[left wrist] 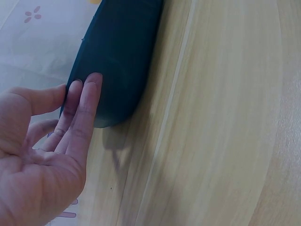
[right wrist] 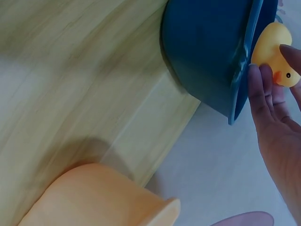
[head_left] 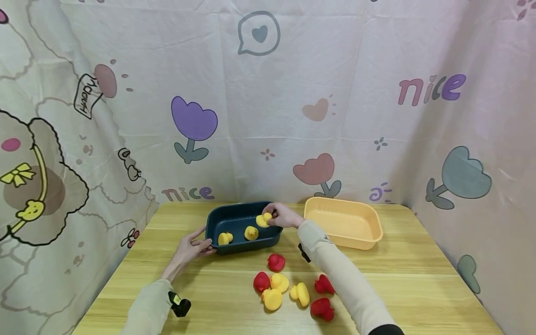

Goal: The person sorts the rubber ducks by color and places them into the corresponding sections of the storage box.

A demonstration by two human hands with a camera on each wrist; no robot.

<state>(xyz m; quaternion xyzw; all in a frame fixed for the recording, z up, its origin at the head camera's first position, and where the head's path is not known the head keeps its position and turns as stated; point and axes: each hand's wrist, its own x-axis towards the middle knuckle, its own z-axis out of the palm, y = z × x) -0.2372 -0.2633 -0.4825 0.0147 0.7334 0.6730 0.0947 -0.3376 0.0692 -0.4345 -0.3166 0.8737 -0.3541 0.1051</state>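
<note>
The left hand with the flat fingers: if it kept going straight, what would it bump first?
Probably the dark blue tub. The left hand points its straight fingers at the tub's outer wall, and the tips already seem to touch it.

Bare tabletop point(head_left: 418, 270) lies open right of the toy cluster point(head_left: 293, 291) and along the near left edge — but the dark blue bin point(head_left: 234, 218) and orange bin point(head_left: 343, 223) stand side by side at the back, with curtain walls close behind.
</note>
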